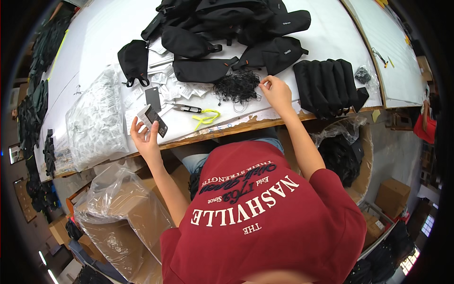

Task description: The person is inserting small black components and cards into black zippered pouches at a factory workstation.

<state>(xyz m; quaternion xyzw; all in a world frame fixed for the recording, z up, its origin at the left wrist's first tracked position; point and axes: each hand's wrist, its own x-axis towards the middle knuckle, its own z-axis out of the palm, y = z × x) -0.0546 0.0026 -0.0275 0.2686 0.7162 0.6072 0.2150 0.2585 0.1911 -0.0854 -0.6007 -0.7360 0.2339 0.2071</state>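
My left hand (147, 142) is closed on a few black-and-white hang tags (155, 122), held tilted over the table's front edge. At the right side of a tangled heap of thin black strings (236, 88), my right hand (279, 96) pinches a black string between thumb and forefinger. A dark hang tag (152, 99) lies on white printed tags (187, 89) just beyond my left hand. Between my hands are black-handled thread snips (187, 108) with a yellow cord (207, 119) beside them.
Black sling bags (203, 70) are piled across the table's far side. More stand in a row (326, 87) at right. A clear bag of white packets (94, 118) lies at left. Plastic-covered cardboard boxes (120, 222) stand below the table edge (227, 126).
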